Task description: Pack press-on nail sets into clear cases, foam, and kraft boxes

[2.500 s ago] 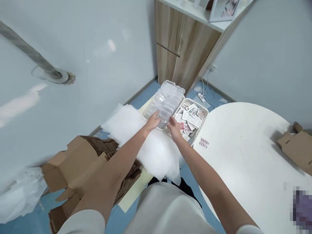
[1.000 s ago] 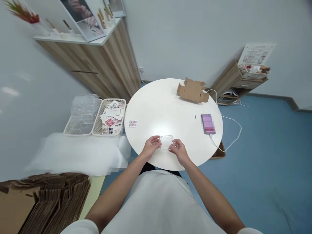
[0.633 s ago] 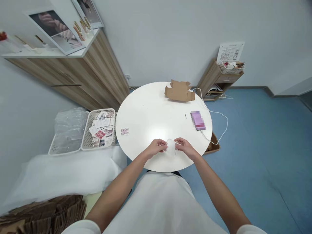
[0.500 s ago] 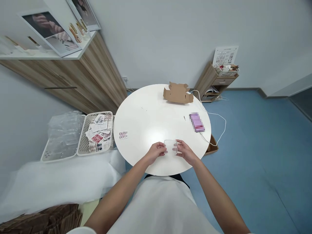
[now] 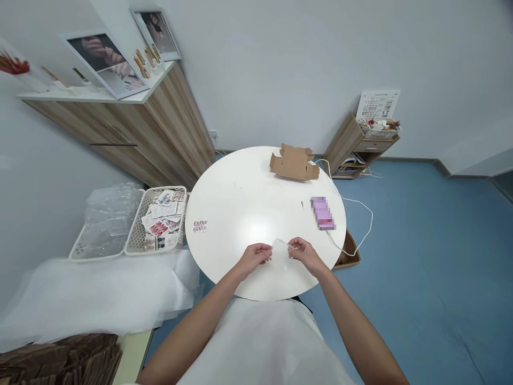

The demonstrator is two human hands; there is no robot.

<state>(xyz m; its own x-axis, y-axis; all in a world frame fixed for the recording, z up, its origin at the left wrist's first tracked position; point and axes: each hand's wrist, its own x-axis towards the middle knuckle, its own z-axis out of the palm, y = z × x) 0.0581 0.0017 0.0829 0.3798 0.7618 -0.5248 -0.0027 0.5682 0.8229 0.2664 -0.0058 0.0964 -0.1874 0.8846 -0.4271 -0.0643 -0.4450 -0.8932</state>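
A small clear plastic case (image 5: 281,241) is held between my two hands over the near part of the white round table (image 5: 224,187). Its see-through walls make its exact shape hard to make out. My left hand (image 5: 257,253) pinches its left side, fingers closed. On the right side, the fingers of my right hand (image 5: 301,250) are closed on its edge. To the left lies a card of press-on nails (image 5: 200,226), flat on the tabletop.
An unfolded cardboard box (image 5: 295,163) lies at the table's far edge. A purple phone-like item (image 5: 323,213) with a white cable (image 5: 358,201) rests on the right. Left of the table stand a basket of nail cards (image 5: 135,238) and a pile of clear plastic trays (image 5: 106,219).
The clear case has tilted from a flat, square look to a thin, curved outline. Both hands have shifted slightly toward me in view. The camera view has also moved a little.
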